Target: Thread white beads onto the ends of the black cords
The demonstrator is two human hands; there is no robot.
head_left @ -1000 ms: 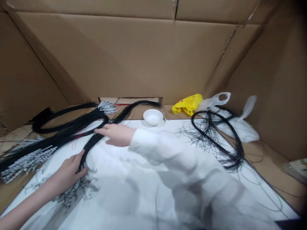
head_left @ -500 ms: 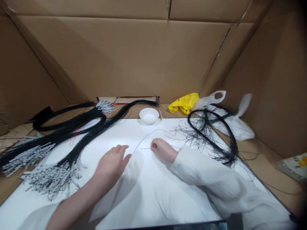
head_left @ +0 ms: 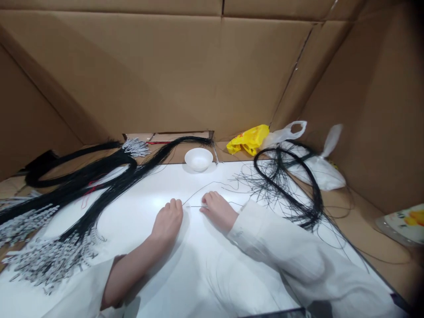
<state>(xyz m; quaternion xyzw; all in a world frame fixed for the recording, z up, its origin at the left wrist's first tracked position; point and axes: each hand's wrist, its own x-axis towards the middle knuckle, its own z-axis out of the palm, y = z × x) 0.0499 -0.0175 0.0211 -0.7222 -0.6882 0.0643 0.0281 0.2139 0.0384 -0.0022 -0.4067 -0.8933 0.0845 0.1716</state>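
Note:
My left hand (head_left: 168,218) is closed above the white tabletop, its fingertips at the end of a thin dark cord (head_left: 198,190). From there the cord arcs up and to the right, past the far side of my right hand. My right hand (head_left: 218,211) pinches a thin, straight, needle-like piece (head_left: 194,206), whose free end points left toward my left hand. A small gap lies between that end and my left fingers. The piece is too fine to make out whether it is a needle or stiff cord.
Bundles of black cords (head_left: 112,187) with white coiled ends (head_left: 53,260) lie left. A white bowl (head_left: 198,159) stands at the back. At right are a looped black cord bundle (head_left: 298,198), a yellow bag (head_left: 250,139) and a clear plastic bag (head_left: 327,174). Cardboard walls (head_left: 149,75) surround the table.
My left hand has closed from open, fingers spread, onto the cord's end. My right hand stays on the thin straight piece. The whole view has shifted slightly.

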